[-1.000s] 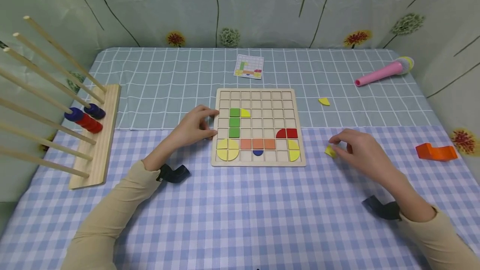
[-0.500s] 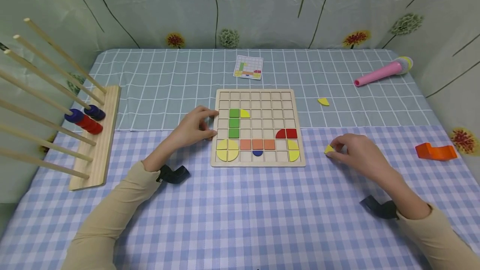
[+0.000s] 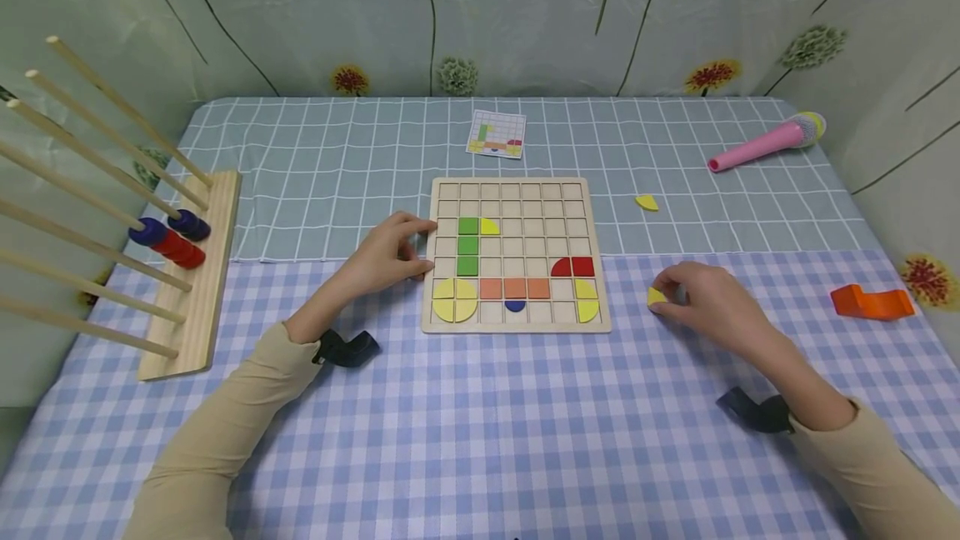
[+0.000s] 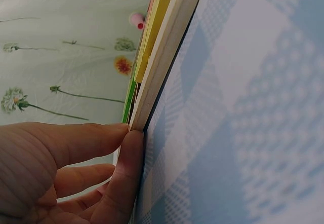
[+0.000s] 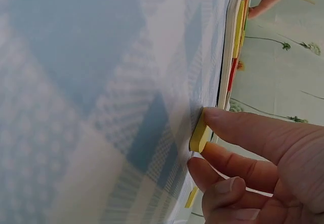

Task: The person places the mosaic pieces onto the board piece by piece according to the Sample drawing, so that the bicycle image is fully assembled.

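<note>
My left hand (image 3: 382, 255) rests at the left edge of the wooden grid board (image 3: 517, 188), thumb and fingertips touching its side. In the left wrist view the fingertips (image 4: 132, 140) meet the board's edge (image 4: 164, 57). Green, yellow, orange, red and blue tiles lie on the board. To the right of the board, my right hand (image 3: 708, 302) pinches a yellow quarter-circle tile (image 3: 655, 297) between thumb and finger, low over the checked cloth. The right wrist view shows the yellow tile's thick edge (image 5: 198, 135) near the cloth, with the thumb against one end.
Another yellow quarter-circle tile (image 3: 647, 203) lies beyond the right hand. A pattern card (image 3: 497, 134) lies behind the board. At left stands a wooden peg rack (image 3: 206, 273) with blue and red rings. A pink toy microphone (image 3: 765, 146) and an orange block (image 3: 872, 304) are at right.
My right hand has closed on the yellow tile and shifted slightly left with it. The left hand and the board stay where they were.
</note>
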